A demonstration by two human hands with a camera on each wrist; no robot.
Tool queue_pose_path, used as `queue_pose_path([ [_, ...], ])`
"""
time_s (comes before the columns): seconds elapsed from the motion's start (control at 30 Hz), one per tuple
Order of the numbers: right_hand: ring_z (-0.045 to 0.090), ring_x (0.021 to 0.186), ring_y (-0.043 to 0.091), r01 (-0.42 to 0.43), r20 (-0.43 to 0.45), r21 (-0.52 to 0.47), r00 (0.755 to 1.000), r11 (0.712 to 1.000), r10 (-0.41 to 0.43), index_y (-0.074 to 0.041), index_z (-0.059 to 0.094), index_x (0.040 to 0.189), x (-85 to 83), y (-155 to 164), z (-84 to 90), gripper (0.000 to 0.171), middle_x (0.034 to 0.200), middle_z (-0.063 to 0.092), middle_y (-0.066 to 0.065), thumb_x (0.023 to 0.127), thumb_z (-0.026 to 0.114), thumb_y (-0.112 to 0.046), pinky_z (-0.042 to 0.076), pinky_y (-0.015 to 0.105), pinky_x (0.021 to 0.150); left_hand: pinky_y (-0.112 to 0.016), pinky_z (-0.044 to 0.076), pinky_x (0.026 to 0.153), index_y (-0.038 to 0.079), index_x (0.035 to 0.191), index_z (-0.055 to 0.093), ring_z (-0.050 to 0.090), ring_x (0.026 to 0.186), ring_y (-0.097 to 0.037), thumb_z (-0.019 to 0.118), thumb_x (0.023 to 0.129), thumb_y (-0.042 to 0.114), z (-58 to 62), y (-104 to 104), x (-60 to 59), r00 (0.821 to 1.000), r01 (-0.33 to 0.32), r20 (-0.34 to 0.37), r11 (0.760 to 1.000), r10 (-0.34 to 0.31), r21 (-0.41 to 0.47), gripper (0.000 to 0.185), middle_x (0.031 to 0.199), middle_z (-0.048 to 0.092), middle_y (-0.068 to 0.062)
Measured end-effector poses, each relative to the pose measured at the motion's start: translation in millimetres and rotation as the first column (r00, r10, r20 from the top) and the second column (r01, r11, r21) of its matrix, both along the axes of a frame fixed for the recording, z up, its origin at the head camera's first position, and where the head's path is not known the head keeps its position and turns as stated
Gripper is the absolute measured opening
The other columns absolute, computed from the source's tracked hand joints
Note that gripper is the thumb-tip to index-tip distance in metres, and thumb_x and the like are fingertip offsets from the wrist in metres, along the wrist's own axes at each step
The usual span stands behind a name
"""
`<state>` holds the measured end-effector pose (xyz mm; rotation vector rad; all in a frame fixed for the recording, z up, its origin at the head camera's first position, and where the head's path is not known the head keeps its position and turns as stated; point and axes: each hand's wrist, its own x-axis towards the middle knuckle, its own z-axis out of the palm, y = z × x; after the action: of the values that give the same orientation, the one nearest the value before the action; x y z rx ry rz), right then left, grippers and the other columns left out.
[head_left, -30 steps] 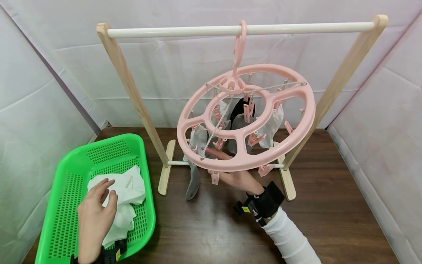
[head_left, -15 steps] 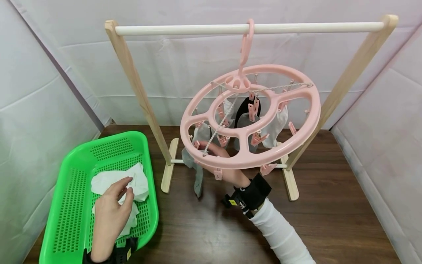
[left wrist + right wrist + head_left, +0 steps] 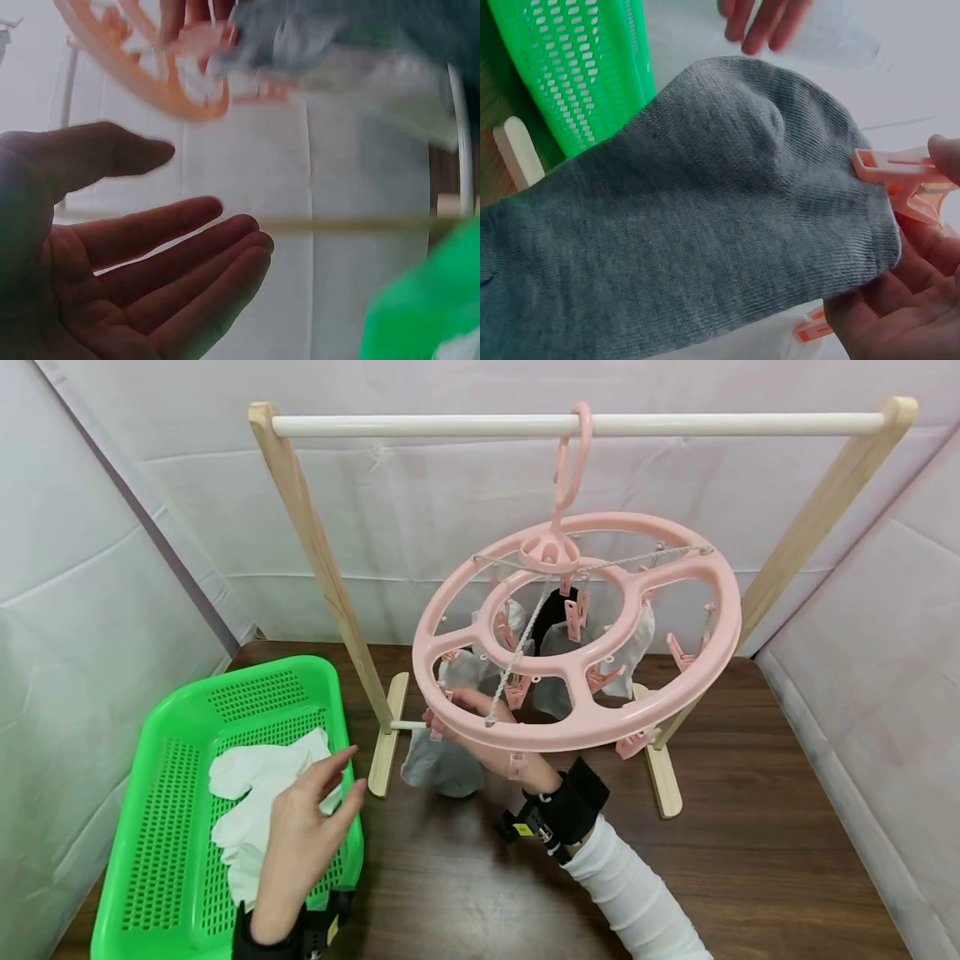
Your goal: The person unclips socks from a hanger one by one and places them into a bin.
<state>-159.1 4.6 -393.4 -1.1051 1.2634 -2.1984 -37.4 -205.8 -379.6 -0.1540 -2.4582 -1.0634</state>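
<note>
My right hand (image 3: 491, 758) is beneath the pink round clip hanger (image 3: 551, 729). In the right wrist view it pinches a pink clothespin (image 3: 904, 169), the thumb on its handle and fingers behind it. That clothespin's tip is on the edge of a grey sock (image 3: 727, 210), which spreads out to the left; in the head view the grey sock hangs low beside the hanger's left side. My left hand (image 3: 307, 827) is held over the right rim of the green basket (image 3: 161, 835), thumb and fingers apart and holding nothing.
White cloth pieces (image 3: 258, 802) lie in the basket. A wooden stand with a white bar (image 3: 420, 426) carries the hanger. Other clothespins hold grey, black and white socks, including a light grey one (image 3: 632, 647). White fabric walls (image 3: 187, 510) enclose the table.
My right hand has shifted left to the hanger's left edge, and the grey sock there has swung and spread out. My left hand has moved right, from above the cloth to the basket's rim.
</note>
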Motion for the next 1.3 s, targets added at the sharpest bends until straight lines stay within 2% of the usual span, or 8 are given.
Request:
queue_pose_path([
  [0.13, 0.051, 0.114, 0.017, -0.091, -0.199, -0.128, 0.978, 0.988, 0.064, -0.01, 0.051, 0.133, 3.8, 1, 2.9, 0.04, 0.123, 0.056, 0.003, 0.101, 0.05, -0.034, 0.037, 0.034, 0.1, -0.043, 0.053, 0.08, -0.004, 0.131, 0.054, 0.066, 0.097, -0.033, 0.077, 0.079, -0.002, -6.1, 20, -6.6, 0.995, 0.094, 0.041, 0.995, -0.095, 0.024, 0.056, 0.11, 0.066, -0.021],
  [0.27, 0.056, 0.101, 0.016, 0.053, -0.283, -0.014, 0.958, 0.998, -0.055, -0.011, 0.052, 0.13, 9.3, 3, 8.6, 0.034, 0.114, 0.06, 0.008, 0.101, 0.053, -0.029, 0.043, 0.033, 0.091, -0.041, 0.054, 0.08, 0.0, 0.13, 0.055, 0.067, 0.097, -0.029, 0.078, 0.078, -0.003, -11.7, 33, -10.9, 0.987, 0.153, 0.054, 0.988, -0.154, 0.034, 0.057, 0.11, 0.067, -0.016],
  [0.37, 0.061, 0.088, 0.016, 0.193, -0.265, 0.126, 0.952, 0.973, -0.155, 0.0, 0.053, 0.123, 14.7, 5, 12.8, 0.025, 0.101, 0.063, 0.019, 0.101, 0.053, -0.011, 0.048, 0.03, 0.078, -0.039, 0.054, 0.079, 0.003, 0.124, 0.061, 0.067, 0.096, -0.024, 0.074, 0.082, -0.004, -13.2, 36, -11.6, 0.983, 0.169, 0.069, 0.985, -0.172, 0.037, 0.044, 0.109, 0.068, -0.011],
  [0.57, 0.063, 0.089, 0.015, 0.173, -0.249, 0.11, 0.958, 0.979, -0.141, 0.014, 0.043, 0.124, 17.8, 12, 13.7, 0.045, 0.103, 0.058, 0.036, 0.1, 0.056, -0.022, 0.05, 0.033, 0.079, -0.028, 0.049, 0.059, 0.005, 0.107, 0.069, 0.064, 0.073, -0.011, 0.066, 0.087, -0.007, -14.5, 39, -10.5, 0.981, 0.17, 0.088, 0.985, -0.171, 0.017, 0.023, 0.092, 0.07, -0.007],
  [0.77, 0.065, 0.096, 0.023, 0.141, -0.222, 0.093, 0.968, 0.986, -0.117, 0.015, 0.045, 0.127, 20.3, 21, 17.2, 0.034, 0.113, 0.055, 0.039, 0.097, 0.054, 0.004, 0.051, 0.042, 0.085, -0.024, 0.046, 0.054, 0.004, 0.101, 0.071, 0.061, 0.065, -0.008, 0.063, 0.083, -0.017, -15.8, 40, -10.9, 0.982, 0.189, -0.032, 0.982, -0.188, 0.022, 0.029, 0.088, 0.071, -0.008],
  [1.03, 0.066, 0.098, 0.018, 0.416, -0.414, 0.246, 0.862, 0.875, -0.294, 0.005, 0.063, 0.122, 25.0, 38, 26.9, 0.04, 0.105, 0.071, 0.011, 0.083, 0.07, 0.008, 0.049, 0.032, 0.086, -0.016, 0.033, 0.045, 0.008, 0.111, 0.073, 0.039, 0.051, -0.002, 0.055, 0.077, -0.027, -9.1, 31, -9.4, 0.973, 0.171, -0.161, 0.985, -0.165, 0.025, 0.052, 0.098, 0.071, -0.008],
  [1.17, 0.067, 0.099, 0.023, 0.322, -0.342, 0.219, 0.909, 0.921, -0.236, 0.002, 0.064, 0.125, 22.9, 40, 23.6, 0.038, 0.105, 0.071, 0.011, 0.087, 0.068, 0.004, 0.053, 0.037, 0.081, -0.016, 0.039, 0.053, 0.01, 0.106, 0.075, 0.054, 0.063, -0.006, 0.055, 0.074, -0.028, -5.2, 28, -8.1, 0.971, 0.143, -0.194, 0.99, -0.142, -0.01, 0.054, 0.093, 0.071, -0.004],
  [1.3, 0.065, 0.103, 0.019, 0.187, -0.252, 0.094, 0.955, 0.978, -0.158, -0.006, 0.064, 0.126, 18.6, 42, 14.9, 0.036, 0.109, 0.07, 0.011, 0.09, 0.067, -0.002, 0.052, 0.033, 0.084, -0.016, 0.043, 0.058, 0.009, 0.101, 0.077, 0.062, 0.074, -0.009, 0.056, 0.073, -0.029, -3.2, 24, -5.4, 0.974, 0.124, -0.191, 0.992, -0.121, 0.003, 0.052, 0.094, 0.071, -0.004],
])
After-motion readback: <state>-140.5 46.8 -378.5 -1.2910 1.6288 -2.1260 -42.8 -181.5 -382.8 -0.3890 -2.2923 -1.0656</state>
